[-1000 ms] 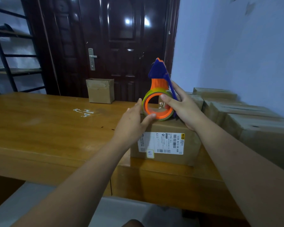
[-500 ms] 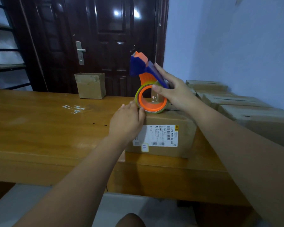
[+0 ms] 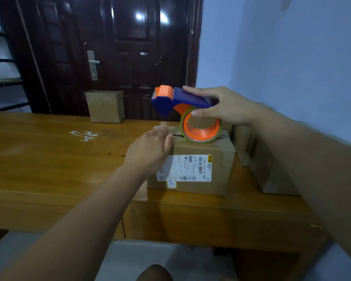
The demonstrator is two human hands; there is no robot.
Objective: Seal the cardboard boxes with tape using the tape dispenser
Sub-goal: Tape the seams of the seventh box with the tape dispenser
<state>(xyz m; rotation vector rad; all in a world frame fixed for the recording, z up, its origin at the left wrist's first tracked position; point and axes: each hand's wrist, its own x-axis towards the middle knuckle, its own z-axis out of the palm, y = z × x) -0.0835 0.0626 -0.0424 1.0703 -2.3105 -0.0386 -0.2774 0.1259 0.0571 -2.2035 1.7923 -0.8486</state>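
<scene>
Tape dispenser [image 3: 182,104], blue and orange, is in your right hand [image 3: 225,106]. The grip is closed on it, with the fingers wrapped over the blue handle and the thumb against the rim of the tape roll [image 3: 201,137]. You hold it over the top of the cardboard box [image 3: 221,153], toward the box's right end, with the roll lowest and the cutter head pointing left. The roll's bottom edge meets the box top in the head view, but whether it truly touches cannot be told. A dark seam [image 3: 177,136] shows on the box top just left of the roll.

Your left hand [image 3: 150,151] lies on the box's top left corner, its grip open. The fingers are fairly straight across the top and the thumb lies along the near upper edge. The fingertips are blurred.

The box stands on the desk [image 3: 49,159], close to its near edge. A white shipping label [image 3: 187,168] and a small yellow sticker [image 3: 171,182] are on the side facing you. Just to its right, more cardboard boxes [image 3: 272,175] stand in a row along the pale blue wall [image 3: 292,57]. Farther back on the desk, a small open-topped carton [image 3: 105,108] sits before the dark door [image 3: 120,47]. White marks [image 3: 83,135] show on the desk between that carton and your left hand.
</scene>
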